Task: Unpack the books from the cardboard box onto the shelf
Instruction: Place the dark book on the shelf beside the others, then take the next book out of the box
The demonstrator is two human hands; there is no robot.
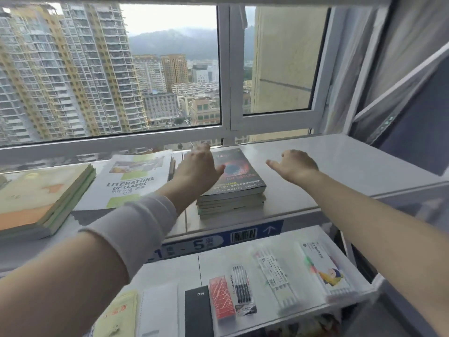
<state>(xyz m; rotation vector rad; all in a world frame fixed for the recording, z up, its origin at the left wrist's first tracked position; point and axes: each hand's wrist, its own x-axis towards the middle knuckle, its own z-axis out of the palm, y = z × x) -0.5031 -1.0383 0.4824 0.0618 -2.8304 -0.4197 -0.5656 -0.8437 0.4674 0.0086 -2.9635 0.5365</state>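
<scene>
— Where are your hands right now?

— Your left hand (pixel 199 166) lies flat, fingers spread, on the left part of the dark-covered book (pixel 239 172) that tops a small stack of books (pixel 232 203) on the white shelf (pixel 340 166) under the window (pixel 226 69). It presses down and grips nothing. Your right hand (pixel 295 165) hovers open just right of that stack, fingers apart, touching nothing.

— And the other books?

— To the left on the same shelf lies a white book titled "Literature of Classic" (pixel 132 181), and further left a pile of green and orange books (pixel 41 200). The lower shelf (pixel 359 285) holds stationery: a pack of pens (pixel 241 287), a red box (pixel 221 296), a black notebook (pixel 198 310). You have no cardboard box in sight.
</scene>
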